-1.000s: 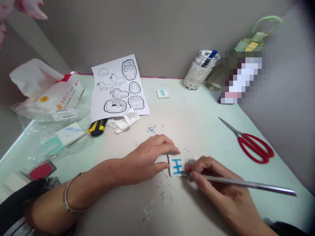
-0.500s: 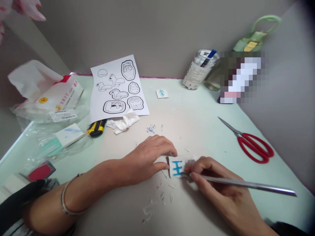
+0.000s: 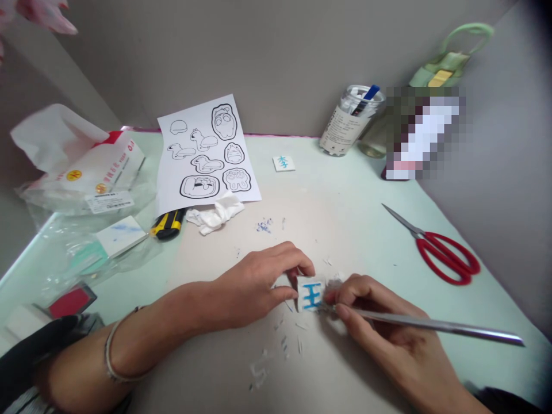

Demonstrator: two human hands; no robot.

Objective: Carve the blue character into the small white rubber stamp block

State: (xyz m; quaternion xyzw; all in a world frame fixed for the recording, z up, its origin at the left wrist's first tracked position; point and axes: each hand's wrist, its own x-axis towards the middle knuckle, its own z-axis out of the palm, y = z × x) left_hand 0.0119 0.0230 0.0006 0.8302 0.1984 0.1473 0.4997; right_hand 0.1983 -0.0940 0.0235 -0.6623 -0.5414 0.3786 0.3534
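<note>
A small white rubber block [image 3: 304, 303] with a raised blue character lies on the work surface between my hands. My left hand [image 3: 265, 282] grips its left side, thumb at the near left edge and fingers curled at the far corner. In my right hand [image 3: 379, 322] a slim silver carving knife [image 3: 466, 328] is held like a pen, its long handle pointing right. The knife's tip is at the block's right edge, partly hidden by my fingers. Thin white shavings [image 3: 301, 345] lie scattered in front of the block.
Red-handled scissors [image 3: 448, 259] lie to the right. Behind are a second carved block [image 3: 283, 163], a jar of pens [image 3: 345, 126] and a bottle [image 3: 440, 72]. Left stand a printed sheet [image 3: 172, 155], crumpled tissue [image 3: 215, 215], a yellow-black cutter [image 3: 168, 224], a tissue pack [image 3: 103, 164] and a red ink pad [image 3: 71, 302].
My left hand's fingers have shifted slightly toward me and to the right at the block. The block has moved slightly to the right. My right hand keeps its hold on the knife.
</note>
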